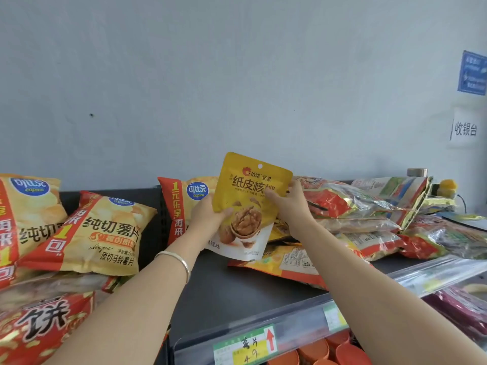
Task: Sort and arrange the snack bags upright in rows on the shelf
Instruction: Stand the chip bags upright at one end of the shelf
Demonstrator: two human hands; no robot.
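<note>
walnut pouch [250, 206]: yellow with a white bottom and a walnut picture, front to the camera. Held upright with a slight tilt over the middle of the shelf, in front of one chip bag. Its bottom edge overlaps the flat bag below; cannot tell if they touch.
left hand [208, 214]: grips the pouch's lower left edge, thumb across the front, fingers hidden behind.
right hand [290, 204]: holds the pouch's upper right edge, fingertips on the front by the printed text, rest of the grip hidden.
bracelet [176, 262]: silver band on the left wrist.
shelf [237, 291]: dark top board, bare patch between the two forearms.
chip bags [89, 233]: yellow and red, on the left. One leans back, one stands further left at the frame edge, and a third stands behind the pouch, partly covered by it.
red bag [39, 327]: bottom left, lying flat, big white character on it.
flat bag [290, 264]: orange and yellow, back side up, lies on the shelf under the pouch and the right forearm.
bag pile [355, 214]: right half of the shelf, red, silver and clear bags lying on their sides, stacked loosely.
price tag [245, 343]: green and yellow with a red arrow, in the clear rail on the shelf's front edge.
orange tubs [329, 351]: on the level below.
wall [237, 75]: pale grey, blue sign [473, 72] and white paper notice [465, 129] at far right.
</note>
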